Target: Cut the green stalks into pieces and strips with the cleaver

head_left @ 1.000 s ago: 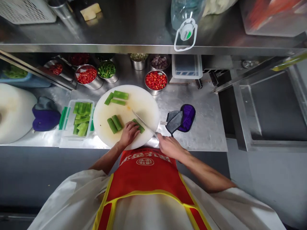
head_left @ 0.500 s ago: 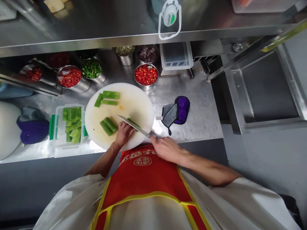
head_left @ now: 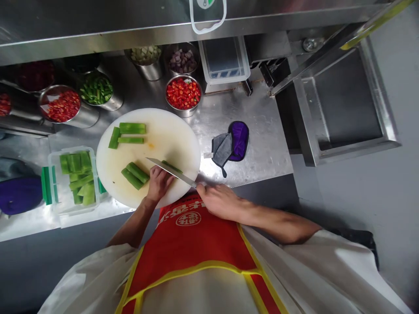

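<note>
Right grip [head_left: 218,202]: fingers closed around the handle of the knife [head_left: 172,172].
Left grip [head_left: 159,183]: fingers bent, on the near side of the blade; fingertip hold cannot be told, the blade being in front.
Green piece: on the cutting board [head_left: 166,131], just beyond the blade from the left grip, ahead and left of the right grip; partly hidden.
Green pair [head_left: 135,175]: on the board, just left of the left grip.
Finger hazard: cut likely if the blade strays toward the left grip; probable cause, fingertips so near the edge.
Slip hazard: the piece could roll or slide if poorly pinned; moisture would worsen this.
Board hazard: could shift on the smooth metal surface [head_left: 262,152] under sideways force.
Apron [head_left: 196,248]: below the grips; white characters and round emblem, not reliably legible.
Bottle cap [head_left: 205,3]: far ahead of both grips, cropped; green mark, wording unreadable.
Cloth tag [head_left: 208,155]: ahead of the right grip; no legible text.
</note>
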Available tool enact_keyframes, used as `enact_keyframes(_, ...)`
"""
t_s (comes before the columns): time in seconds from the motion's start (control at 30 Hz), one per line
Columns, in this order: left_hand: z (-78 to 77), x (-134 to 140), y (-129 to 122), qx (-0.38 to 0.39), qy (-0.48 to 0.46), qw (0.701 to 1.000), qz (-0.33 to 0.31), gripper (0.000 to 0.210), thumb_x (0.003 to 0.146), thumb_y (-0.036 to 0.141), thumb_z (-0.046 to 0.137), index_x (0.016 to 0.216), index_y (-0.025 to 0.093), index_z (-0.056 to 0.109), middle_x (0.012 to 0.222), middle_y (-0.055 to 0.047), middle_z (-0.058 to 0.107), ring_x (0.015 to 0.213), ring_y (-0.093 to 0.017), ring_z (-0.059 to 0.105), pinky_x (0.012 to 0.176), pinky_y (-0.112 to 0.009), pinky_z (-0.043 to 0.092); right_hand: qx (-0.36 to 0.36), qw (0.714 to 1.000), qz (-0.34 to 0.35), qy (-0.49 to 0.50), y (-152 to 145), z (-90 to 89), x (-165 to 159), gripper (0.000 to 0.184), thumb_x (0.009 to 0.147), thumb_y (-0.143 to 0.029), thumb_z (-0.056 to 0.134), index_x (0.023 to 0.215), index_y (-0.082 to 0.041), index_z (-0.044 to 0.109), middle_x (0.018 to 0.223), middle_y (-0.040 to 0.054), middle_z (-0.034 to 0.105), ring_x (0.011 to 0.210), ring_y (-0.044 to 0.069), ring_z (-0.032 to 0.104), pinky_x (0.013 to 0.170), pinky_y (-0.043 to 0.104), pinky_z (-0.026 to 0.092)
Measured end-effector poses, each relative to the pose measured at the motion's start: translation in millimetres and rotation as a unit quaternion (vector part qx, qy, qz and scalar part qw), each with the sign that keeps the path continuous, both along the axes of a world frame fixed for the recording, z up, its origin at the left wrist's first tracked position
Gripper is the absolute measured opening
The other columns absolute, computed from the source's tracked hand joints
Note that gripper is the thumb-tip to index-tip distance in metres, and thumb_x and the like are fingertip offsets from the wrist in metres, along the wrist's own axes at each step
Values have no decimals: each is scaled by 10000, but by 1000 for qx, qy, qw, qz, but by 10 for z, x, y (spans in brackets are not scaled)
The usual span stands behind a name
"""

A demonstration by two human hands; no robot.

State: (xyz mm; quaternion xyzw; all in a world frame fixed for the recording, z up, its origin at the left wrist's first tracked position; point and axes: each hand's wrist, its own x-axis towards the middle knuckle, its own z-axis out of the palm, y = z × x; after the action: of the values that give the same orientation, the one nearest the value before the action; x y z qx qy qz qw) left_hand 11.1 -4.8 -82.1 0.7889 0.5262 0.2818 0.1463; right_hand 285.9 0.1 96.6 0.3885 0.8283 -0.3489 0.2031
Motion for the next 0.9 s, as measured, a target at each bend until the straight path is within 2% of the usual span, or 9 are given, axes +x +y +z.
enact_keyframes(0.1, 8, 6, -4, 2, -1, 1000, -6, 194, 969, 373, 579, 1049, 211, 649, 1032, -107, 642, 1081, -282, 545, 967, -452, 440, -14, 1000, -1, -9, -5, 23, 22, 365, 919, -53, 392, 1247, -96, 547, 919, 162, 754, 835, 284, 740, 717, 348, 518)
enact_keyframes(0.17, 9, 7, -6, -1, -1, 1000, -4, 194, 970, 373, 581, 1051, 211, 650, 1051, -108, 643, 1094, -283, 544, 973, -452, 439, -12, 1000, 3, -11, 25, -35, -31, 358, 924, -56, 386, 1241, -89, 549, 919, 165, 753, 844, 292, 742, 727, 355, 525)
enact_keyframes(0.33, 27, 20, -15, -11, -7, 1000, 5, 225, 961, 405, 601, 1080, 222, 658, 1046, -99, 649, 1089, -276, 555, 978, -457, 450, 29, 999, 15, 12, 166, -396, -314, 387, 923, -46, 383, 1293, -71, 494, 1031, 198, 746, 950, 310, 737, 740, 359, 535)
enact_keyframes(0.43, 63, 31, -25, -8, -3, 1000, 9, 254, 950, 416, 624, 1109, 222, 662, 1096, -106, 653, 1132, -280, 552, 992, -465, 456, 44, 999, 11, 26, 222, -519, -329, 387, 924, -55, 386, 1299, -85, 478, 1051, 189, 745, 947, 303, 736, 733, 354, 527)
enact_keyframes(0.6, 123, 85, 70, -34, 7, 999, 2, 268, 957, 430, 611, 1118, 230, 689, 1173, -113, 658, 1175, -285, 552, 1033, -497, 451, 4, 1000, -19, 13, 326, -526, 1, 343, 951, -138, 419, 1286, -128, 493, 1033, 161, 751, 906, 279, 726, 756, 343, 499)
enact_keyframes(0.7, 131, 166, 198, -36, 1, 999, 9, 248, 952, 427, 620, 1082, 235, 710, 1158, -105, 668, 1163, -278, 559, 1029, -492, 456, 7, 999, -46, 3, 395, -525, 158, 333, 976, -189, 407, 1294, -135, 490, 1077, 159, 740, 945, 280, 713, 787, 347, 486)
enact_keyframes(0.9, 109, 252, 299, -19, -14, 1000, 12, 220, 973, 403, 592, 1005, 229, 723, 1054, -91, 681, 1086, -253, 581, 983, -453, 478, 29, 999, -16, -15, 364, -414, 92, 382, 931, -120, 408, 1307, -119, 475, 1058, 171, 740, 933, 302, 720, 769, 367, 490)
